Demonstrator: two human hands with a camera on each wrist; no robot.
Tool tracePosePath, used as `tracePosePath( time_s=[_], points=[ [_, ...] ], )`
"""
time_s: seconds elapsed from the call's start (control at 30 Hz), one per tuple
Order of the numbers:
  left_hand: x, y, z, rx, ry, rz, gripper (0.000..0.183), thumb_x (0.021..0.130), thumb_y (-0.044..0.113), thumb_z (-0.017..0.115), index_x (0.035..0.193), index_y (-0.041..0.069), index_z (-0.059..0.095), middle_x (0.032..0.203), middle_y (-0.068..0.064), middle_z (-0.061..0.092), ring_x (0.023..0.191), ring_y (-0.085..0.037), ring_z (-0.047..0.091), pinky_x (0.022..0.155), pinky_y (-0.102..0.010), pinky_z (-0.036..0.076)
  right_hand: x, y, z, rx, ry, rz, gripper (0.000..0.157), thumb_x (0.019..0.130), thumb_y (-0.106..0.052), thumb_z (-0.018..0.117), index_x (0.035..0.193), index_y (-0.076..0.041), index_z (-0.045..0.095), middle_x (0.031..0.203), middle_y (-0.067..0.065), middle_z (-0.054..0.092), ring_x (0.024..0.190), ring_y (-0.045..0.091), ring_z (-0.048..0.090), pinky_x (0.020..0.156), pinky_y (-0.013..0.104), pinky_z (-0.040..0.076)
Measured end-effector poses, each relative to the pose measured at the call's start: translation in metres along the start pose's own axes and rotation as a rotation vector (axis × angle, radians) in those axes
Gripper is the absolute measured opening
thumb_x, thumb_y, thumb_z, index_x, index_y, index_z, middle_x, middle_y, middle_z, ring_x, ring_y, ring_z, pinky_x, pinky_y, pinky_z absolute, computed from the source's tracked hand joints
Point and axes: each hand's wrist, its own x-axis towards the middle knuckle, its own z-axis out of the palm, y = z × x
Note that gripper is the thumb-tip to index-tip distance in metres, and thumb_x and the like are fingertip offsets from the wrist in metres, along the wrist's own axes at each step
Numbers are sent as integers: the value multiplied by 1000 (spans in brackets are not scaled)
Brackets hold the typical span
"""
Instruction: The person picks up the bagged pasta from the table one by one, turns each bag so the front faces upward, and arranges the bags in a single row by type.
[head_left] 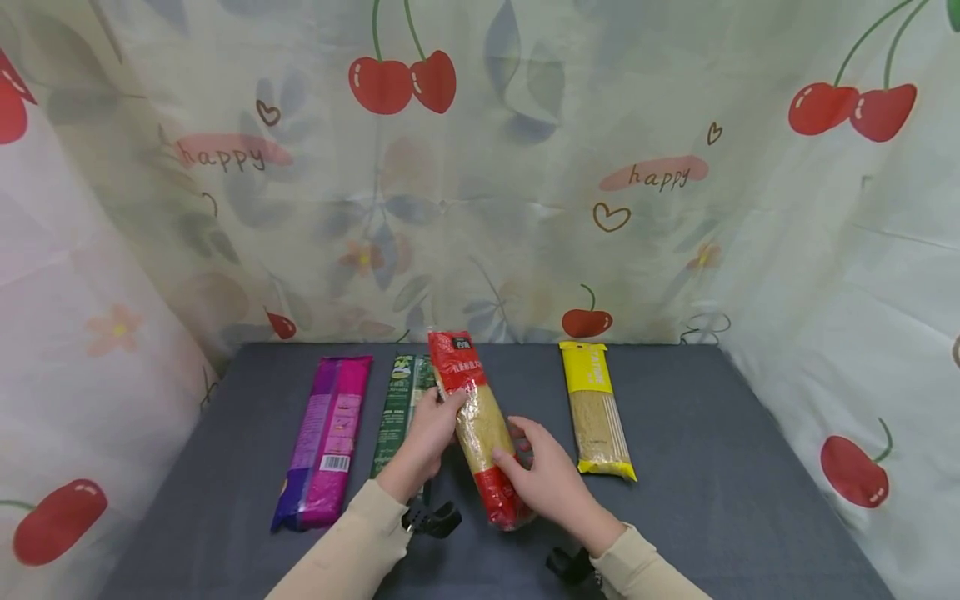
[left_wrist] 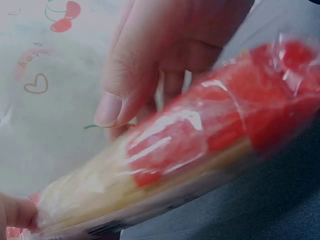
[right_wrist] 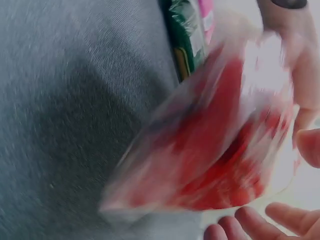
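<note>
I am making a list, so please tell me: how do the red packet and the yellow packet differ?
The red packet is held in the left hand; the yellow packet lies untouched on the table. The red packet has red ends, the yellow packet yellow ones. Both are long, with yellowish contents showing in the middle.

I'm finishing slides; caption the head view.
Left hand grips a red-ended packet, right hand alongside; purple packet, green packet and yellow packet lie on dark table.
</note>
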Motion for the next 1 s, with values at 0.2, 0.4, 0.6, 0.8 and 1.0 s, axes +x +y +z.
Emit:
tracePosePath(
  time_s=[0.2, 0.4, 0.6, 0.8, 1.0],
  points=[
    [-2, -3, -3, 27, -47, -12, 51, 100, 39, 51, 137, 4, 41, 116, -15, 56, 96, -25, 59, 80, -41, 49, 3, 9, -1, 283, -161, 111, 65, 93, -51, 58, 140, -8, 43, 113, 9, 61, 96, 21, 61, 78, 40, 53],
    [-4, -7, -5, 52, -94, 0, 46, 101, 37, 49, 132, 4, 40, 116, -16, 54, 95, -25, 60, 79, -39, 50, 4, 10, 0, 403, -238, 140, 61, 96, -45, 57, 140, -6, 40, 98, 7, 66, 87, 20, 62, 75, 36, 51],
    [-3, -10, -5, 72, -140, 57, 42, 102, 35, 47, 132, 6, 40, 117, -16, 56, 96, -24, 62, 80, -39, 51, 3, 9, 0, 454, -210, 153, 62, 96, -40, 59, 142, -4, 37, 97, 8, 66, 86, 21, 63, 74, 38, 53],
    [-4, -11, -5, 105, -209, 92, 47, 101, 34, 51, 140, 9, 40, 118, -14, 56, 100, -23, 60, 82, -41, 52, 3, 11, -1, 445, -164, 171, 62, 94, -41, 61, 140, -5, 40, 98, 9, 66, 87, 22, 63, 76, 38, 54],
    [-4, -13, -1, 191, -264, 151, 52, 100, 33, 53, 145, 12, 38, 115, -12, 59, 99, -23, 61, 79, -39, 53, 3, 11, -5, 456, -103, 178, 61, 94, -37, 63, 140, -4, 40, 98, 9, 67, 87, 21, 63, 76, 39, 54]
  ],
)
